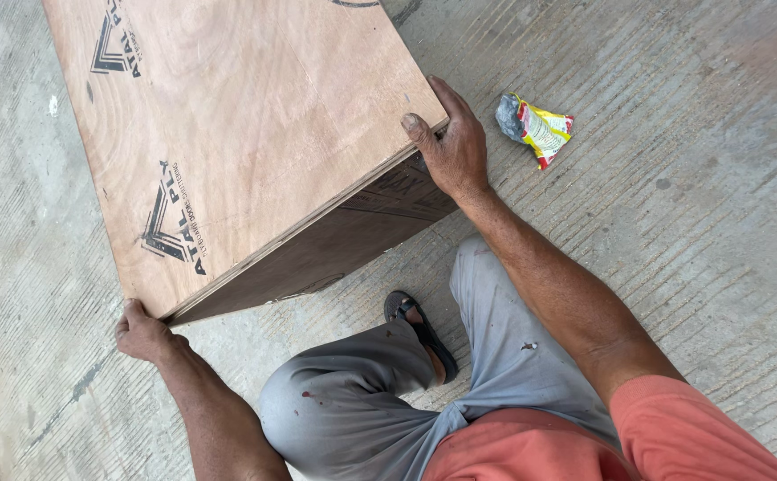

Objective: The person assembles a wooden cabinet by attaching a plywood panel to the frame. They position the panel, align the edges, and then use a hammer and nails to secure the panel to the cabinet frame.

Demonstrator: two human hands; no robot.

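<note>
One plywood box [246,142] is sitting on the grooved concrete floor [718,223], its far end cut off by the top edge of the view. Two hands are gripping it: the left hand [142,331] is curling under the near left corner, fingers mostly hidden beneath the board, and the right hand [452,142] is clasping the near right corner. One crumpled yellow wrapper [535,127] is lying near the right hand. One sandalled foot [422,331] is showing between the grey trouser legs [495,338]; the other is hidden.

Both hands, left hand [142,331] and right hand [453,147], on plywood box [237,134] corners.
</note>
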